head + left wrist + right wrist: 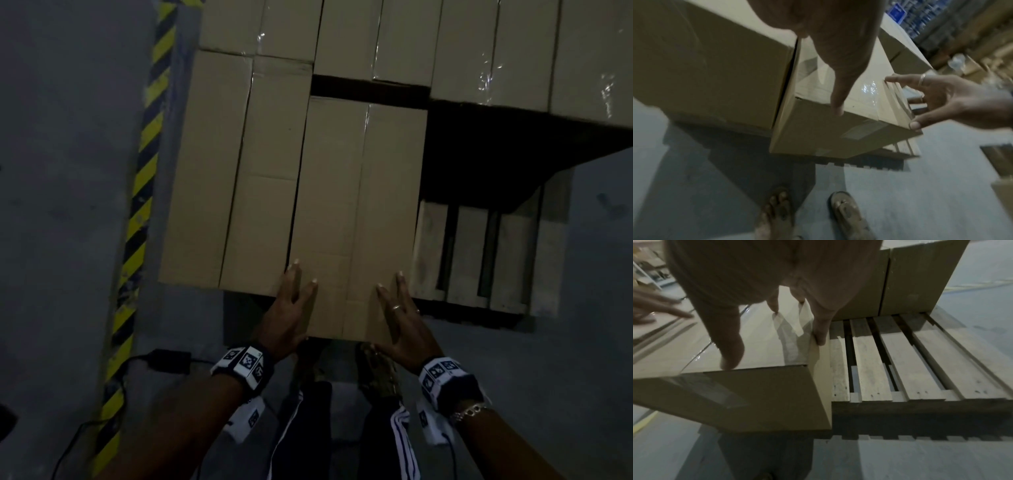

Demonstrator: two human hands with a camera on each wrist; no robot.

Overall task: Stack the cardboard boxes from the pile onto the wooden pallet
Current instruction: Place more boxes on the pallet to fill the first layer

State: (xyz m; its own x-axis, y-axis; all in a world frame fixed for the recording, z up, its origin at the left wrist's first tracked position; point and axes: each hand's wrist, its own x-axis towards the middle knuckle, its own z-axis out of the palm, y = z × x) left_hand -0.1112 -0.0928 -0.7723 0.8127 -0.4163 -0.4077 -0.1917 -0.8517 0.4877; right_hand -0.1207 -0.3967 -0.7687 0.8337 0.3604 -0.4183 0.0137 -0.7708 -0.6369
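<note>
Nearest are the person's feet in sandals (851, 216) on the grey concrete floor (68, 171), with striped trousers (400, 442) above them. Both wrists carry marker-covered bands. The left hand (291, 308) and right hand (404, 318) lie apart on the near end of one cardboard box (356, 212), fingers straight and spread flat on its taped top; the right hand, wearing a ring, sits at the box's near right corner, its little finger over the right edge. This box rests on the wooden pallet (472, 253), its near end sticking out past the pallet's front edge. Touching its left side sits a neighbouring box (233, 171), set a little farther in. To the right, bare pallet slats show. Beyond a dark gap at the box's far end, a far row of boxes (445, 44) spans the pallet. Along the left runs yellow-and-black hazard tape (144, 192), with a black cable (78, 435) near its close end.
</note>
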